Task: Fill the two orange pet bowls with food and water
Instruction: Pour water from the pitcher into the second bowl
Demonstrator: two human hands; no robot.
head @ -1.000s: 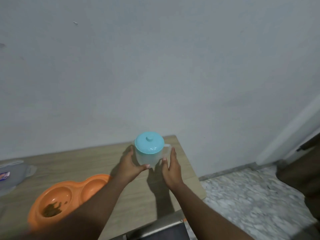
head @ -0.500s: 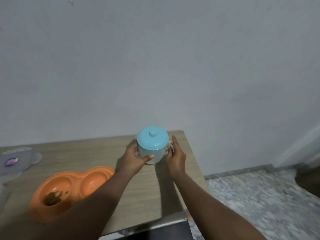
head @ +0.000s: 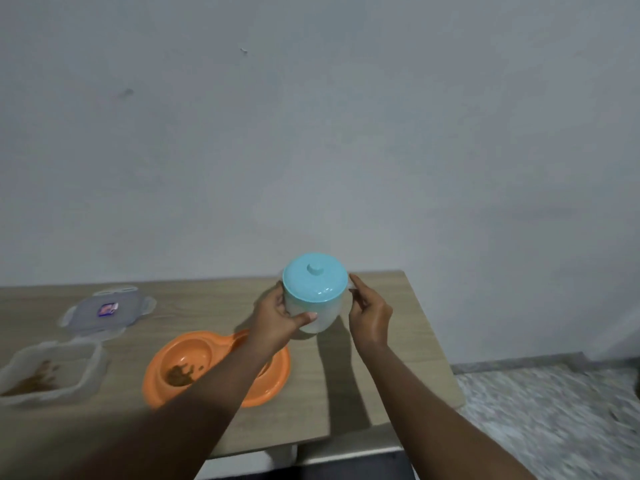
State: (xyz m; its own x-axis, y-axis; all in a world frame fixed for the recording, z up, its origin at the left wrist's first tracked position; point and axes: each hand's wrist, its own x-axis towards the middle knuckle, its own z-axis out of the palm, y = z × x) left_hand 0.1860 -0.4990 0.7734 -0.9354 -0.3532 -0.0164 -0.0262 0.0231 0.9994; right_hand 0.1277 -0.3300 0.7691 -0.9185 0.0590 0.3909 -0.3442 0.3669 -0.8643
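Observation:
A translucent white jug point(head: 320, 315) with a light blue lid point(head: 315, 277) is held just above the wooden table point(head: 391, 348). My left hand point(head: 277, 318) grips its left side, thumb across the front. My right hand point(head: 370, 315) is at the jug's right side, fingers on its handle. The orange double pet bowl point(head: 169, 367) lies left of the jug; its left bowl holds a little brown food, and my left forearm hides most of its right bowl.
A clear plastic food container point(head: 52, 372) with brown food stands at the left edge of the table. Its grey lid point(head: 104, 311) lies behind it. The table's right edge is close to my right arm; tiled floor point(head: 554, 410) lies beyond.
Both hands have lifted the jug off the table and brought it left, toward the orange bowl. The view has swung left, showing the food container and its lid.

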